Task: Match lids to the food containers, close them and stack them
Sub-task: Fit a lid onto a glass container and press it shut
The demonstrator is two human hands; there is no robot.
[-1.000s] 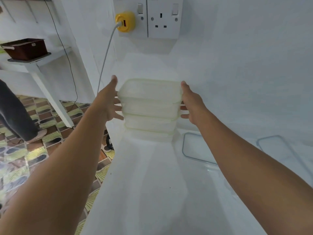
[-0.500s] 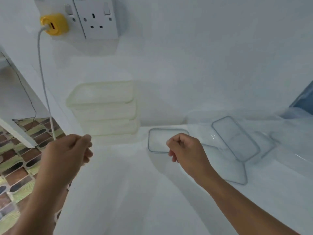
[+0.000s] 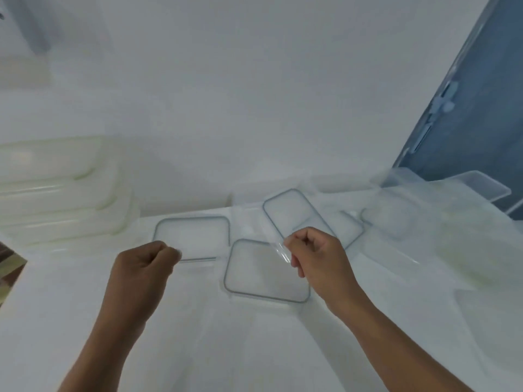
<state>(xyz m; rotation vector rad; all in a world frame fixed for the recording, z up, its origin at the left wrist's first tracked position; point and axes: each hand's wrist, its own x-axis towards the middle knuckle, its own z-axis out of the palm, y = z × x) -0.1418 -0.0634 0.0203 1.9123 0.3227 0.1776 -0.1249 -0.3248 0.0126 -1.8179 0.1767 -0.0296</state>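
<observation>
Both hands hang over the white counter point(image 3: 169, 349) with nothing in them. The left hand point(image 3: 141, 267) is curled into a loose fist, fingers folded in against the palm, just in front of the near edge of a clear lid point(image 3: 192, 236) with a grey-blue seal that lies flat towards the back of the counter. The right hand point(image 3: 317, 258) is curled the same way, thumb tucked against the bent fingers, and it hovers above the far right corner of a second clear lid point(image 3: 260, 273), which lies nearer the middle of the counter; I cannot tell whether the knuckles touch it. A third lid point(image 3: 294, 213) sits behind that hand, turned at an angle, near the back edge by the wall. At the counter's back left corner stands a stack of closed milky containers point(image 3: 59, 190), one on top of another, blurred in this view. Towards the right end of the counter more clear containers point(image 3: 402, 219) sit together, too hazy to count, with a blue-tinted window point(image 3: 481, 108) behind them.
</observation>
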